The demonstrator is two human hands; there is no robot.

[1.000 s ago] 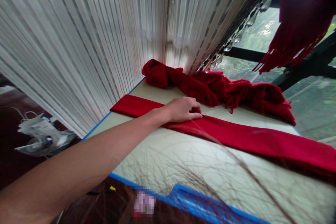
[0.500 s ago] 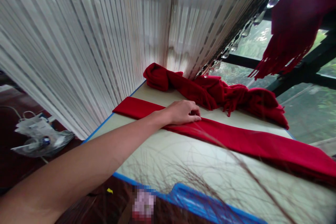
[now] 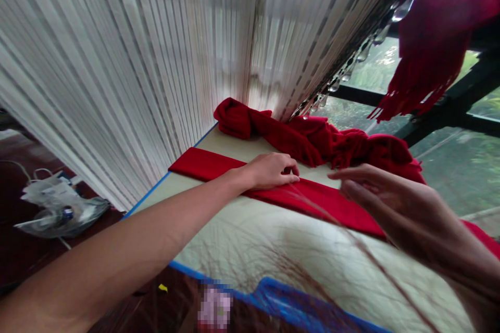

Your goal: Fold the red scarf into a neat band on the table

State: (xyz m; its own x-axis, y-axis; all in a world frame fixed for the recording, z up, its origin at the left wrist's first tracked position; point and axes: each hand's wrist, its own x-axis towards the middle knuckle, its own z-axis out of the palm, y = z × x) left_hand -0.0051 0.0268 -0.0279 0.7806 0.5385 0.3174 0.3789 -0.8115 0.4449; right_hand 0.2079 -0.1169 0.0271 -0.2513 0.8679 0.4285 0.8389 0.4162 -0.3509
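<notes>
A long red scarf (image 3: 211,165), folded into a flat narrow strip, lies slantwise across the pale tabletop (image 3: 234,218). My left hand (image 3: 269,170) rests on it with bent fingers, thumb and fingertips gripping at its far edge. From the right, my right hand (image 3: 390,197) reaches over the strip, fingers stretched forward and thumb slightly apart, nothing visible between them. It hides part of the strip, and whether it touches the cloth I cannot tell. Behind the strip, a second, crumpled red scarf (image 3: 289,132) is heaped along the table's back edge.
A pleated white curtain (image 3: 136,62) hangs at the table's far left side. At the right, a fringed red scarf (image 3: 433,47) hangs before the window. A blue tray-like edge (image 3: 289,296) borders the near side. Plastic bags (image 3: 62,205) lie lower left; loose hair crosses the view.
My right hand has come into view from the right, over the folded scarf. My left hand stays in place on the strip. The view has shifted slightly.
</notes>
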